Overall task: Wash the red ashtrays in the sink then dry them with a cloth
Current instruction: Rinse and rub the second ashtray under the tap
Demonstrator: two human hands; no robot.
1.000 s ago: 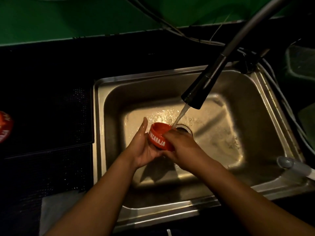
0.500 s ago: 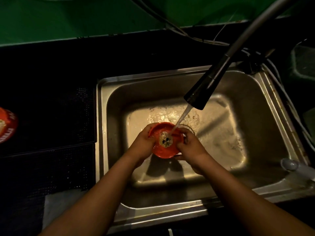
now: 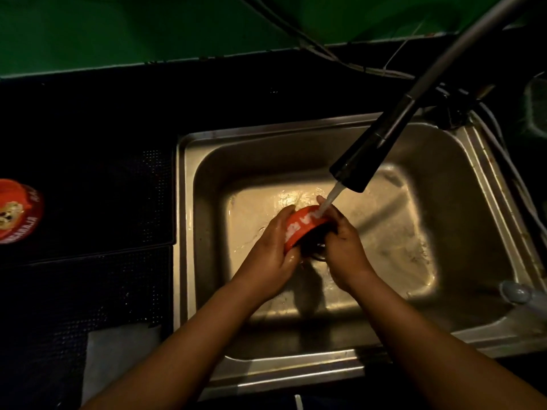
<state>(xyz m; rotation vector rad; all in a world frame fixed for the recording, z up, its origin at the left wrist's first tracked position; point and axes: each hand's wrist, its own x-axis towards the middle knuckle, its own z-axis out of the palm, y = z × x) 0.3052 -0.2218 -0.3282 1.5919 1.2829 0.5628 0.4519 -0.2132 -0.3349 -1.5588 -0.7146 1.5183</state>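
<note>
A red ashtray (image 3: 302, 226) with white lettering on its side is tilted on edge over the steel sink (image 3: 461, 184). Water from the black faucet head (image 3: 359, 164) falls onto its rim. My left hand (image 3: 270, 255) grips the ashtray's left side. My right hand (image 3: 343, 247) holds its right side with curled fingers. A second red ashtray (image 3: 17, 213) with a printed picture lies on the dark counter at the far left. A pale cloth (image 3: 118, 356) lies on the counter at the lower left.
Dark perforated mats (image 3: 97, 202) cover the counter left of the sink. Cables (image 3: 325, 54) run along the green wall behind. The faucet hose (image 3: 461, 45) arches in from the upper right. A pale tap handle (image 3: 515, 292) sits at the sink's right rim.
The ashtray faced up under the stream half a second ago; it is now turned on edge with its lettered side showing. Both hands have shifted round it.
</note>
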